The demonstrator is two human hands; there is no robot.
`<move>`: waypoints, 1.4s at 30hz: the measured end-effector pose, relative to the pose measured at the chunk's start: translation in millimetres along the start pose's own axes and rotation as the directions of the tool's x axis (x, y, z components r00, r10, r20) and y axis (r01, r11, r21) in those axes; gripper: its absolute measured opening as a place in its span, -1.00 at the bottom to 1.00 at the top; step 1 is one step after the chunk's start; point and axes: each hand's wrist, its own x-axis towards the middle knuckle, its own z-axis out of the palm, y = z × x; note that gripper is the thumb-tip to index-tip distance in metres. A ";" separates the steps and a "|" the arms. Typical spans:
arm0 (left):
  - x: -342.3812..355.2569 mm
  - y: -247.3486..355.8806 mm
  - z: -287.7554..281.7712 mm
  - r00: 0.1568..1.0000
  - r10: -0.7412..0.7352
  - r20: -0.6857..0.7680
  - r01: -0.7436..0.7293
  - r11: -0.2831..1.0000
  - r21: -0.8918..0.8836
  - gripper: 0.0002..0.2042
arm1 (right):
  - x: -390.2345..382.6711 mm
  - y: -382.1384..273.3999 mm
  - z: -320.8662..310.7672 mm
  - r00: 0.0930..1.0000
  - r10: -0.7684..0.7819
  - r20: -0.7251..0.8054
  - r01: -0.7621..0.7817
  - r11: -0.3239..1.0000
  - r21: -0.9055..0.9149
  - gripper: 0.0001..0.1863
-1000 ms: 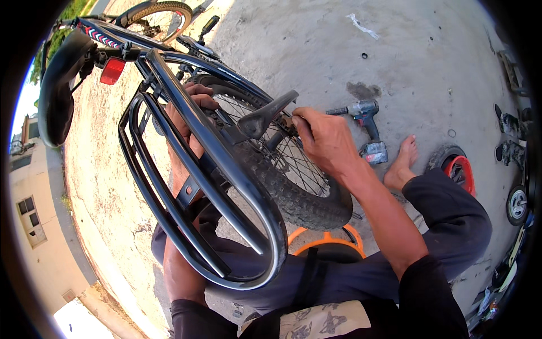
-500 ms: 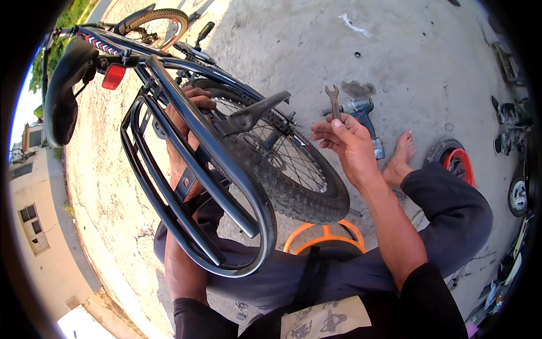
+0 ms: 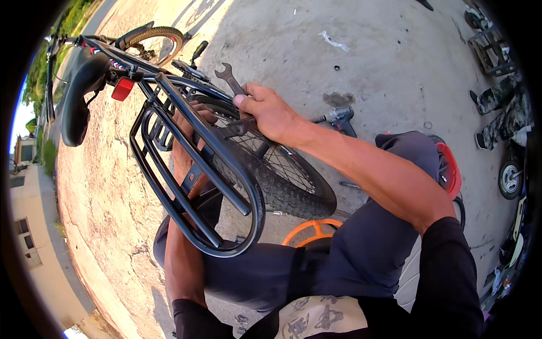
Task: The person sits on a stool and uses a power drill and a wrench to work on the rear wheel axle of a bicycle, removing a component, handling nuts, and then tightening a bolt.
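A black bicycle leans in front of me, with its rear rack (image 3: 257, 226) and knobby rear tyre (image 3: 302, 206) nearest. My right hand (image 3: 274, 116) grips an open-end wrench (image 3: 230, 78), its jaw pointing away from me, above the rear wheel. Below that hand a dark fender piece (image 3: 240, 127) sticks out over the tyre. Reaching under the rack, my left hand (image 3: 183, 121) has its fingers curled beside the tyre top, partly hidden by the rack tubes; what they hold is not visible.
A saddle (image 3: 84, 101) and red reflector (image 3: 122, 88) stand left of the rack. On the concrete lies a cordless drill (image 3: 341, 120). An orange ring-shaped frame (image 3: 299, 229) is under the tyre, a red-rimmed wheel (image 3: 450, 175) beyond my right knee. Another person's legs (image 3: 499, 104) show at far right.
My right hand has moved left with the wrench, from beside the wheel to over it near the rack. My right knee has shifted inward. The left hand stays under the rack.
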 end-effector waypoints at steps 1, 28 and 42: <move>-1.8 -13.0 -1.8 1.000 0.029 -0.002 -0.029 0.999 0.039 -0.79 | 1.6 -0.2 3.0 1.000 -0.010 -0.012 0.011 1.000 0.016 -0.69; -6.7 -5.0 -11.3 0.999 -0.039 0.024 0.037 0.996 0.082 -0.72 | -121.8 81.0 -116.8 0.912 0.410 0.016 -0.403 0.885 0.234 -0.72; 17.8 -52.6 -24.0 0.943 0.304 0.132 -0.296 0.952 -0.075 -0.59 | -86.6 199.9 -50.3 0.844 0.528 0.093 -0.456 0.617 0.641 -0.81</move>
